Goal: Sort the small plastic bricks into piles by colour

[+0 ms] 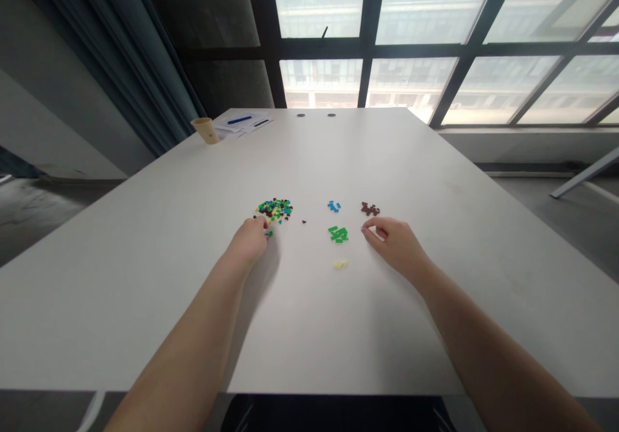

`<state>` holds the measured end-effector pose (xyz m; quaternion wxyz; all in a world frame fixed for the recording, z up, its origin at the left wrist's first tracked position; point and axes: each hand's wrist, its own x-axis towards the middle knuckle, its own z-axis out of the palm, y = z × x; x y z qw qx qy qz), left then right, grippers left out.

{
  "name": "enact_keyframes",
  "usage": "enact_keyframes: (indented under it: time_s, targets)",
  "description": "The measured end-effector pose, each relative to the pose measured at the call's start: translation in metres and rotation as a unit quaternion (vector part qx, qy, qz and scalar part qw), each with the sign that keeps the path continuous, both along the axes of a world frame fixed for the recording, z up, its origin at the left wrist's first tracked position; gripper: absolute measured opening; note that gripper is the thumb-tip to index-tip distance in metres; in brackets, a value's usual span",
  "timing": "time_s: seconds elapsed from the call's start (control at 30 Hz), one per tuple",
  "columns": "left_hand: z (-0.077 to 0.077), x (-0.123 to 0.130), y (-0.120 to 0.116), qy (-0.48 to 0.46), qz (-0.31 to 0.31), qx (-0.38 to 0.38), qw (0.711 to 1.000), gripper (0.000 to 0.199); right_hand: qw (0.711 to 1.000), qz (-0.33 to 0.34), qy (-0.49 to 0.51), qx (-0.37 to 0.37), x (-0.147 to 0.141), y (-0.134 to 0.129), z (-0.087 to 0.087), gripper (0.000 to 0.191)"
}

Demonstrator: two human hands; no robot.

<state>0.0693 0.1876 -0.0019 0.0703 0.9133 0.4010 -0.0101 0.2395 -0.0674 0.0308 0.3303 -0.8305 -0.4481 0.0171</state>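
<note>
White bench (145, 277) carries a mixed pile of small bricks (274, 209), left hand (249, 240) at its near edge, right hand (389, 244) beside brown bricks (370, 209); whether either grip holds anything is unclear.

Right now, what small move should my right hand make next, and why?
Probably move the right hand slightly over the brown bricks and release, if it holds a piece, which I cannot see. Its fingertips are pinched just beside that group, and the green bricks likewise lie in a one-colour group, apart from the mixed pile.
</note>
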Motion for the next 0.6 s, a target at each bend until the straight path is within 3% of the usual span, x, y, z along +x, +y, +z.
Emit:
enact_keyframes:
  time_s: [0.2, 0.4, 0.5, 0.6]
  targets:
    - [-0.007, 0.005, 0.005, -0.037, -0.047, -0.007, 0.998, 0.026, 1.000, 0.014, -0.004, -0.004, -0.001, 0.002, -0.004, 0.021]
    - [0.000, 0.010, -0.008, -0.063, -0.047, 0.034, 0.996, 0.032, 1.000, 0.013, -0.005, -0.017, -0.002, 0.002, -0.003, 0.022]
    - [0.002, 0.018, -0.021, -0.132, -0.093, 0.066, 0.985, 0.031, 1.000, 0.017, -0.007, -0.013, -0.003, 0.001, -0.002, 0.022]
    - [-0.003, 0.029, -0.030, -0.183, -0.158, 0.047, 0.969, 0.032, 1.000, 0.024, -0.004, -0.010, -0.006, 0.001, -0.001, 0.022]
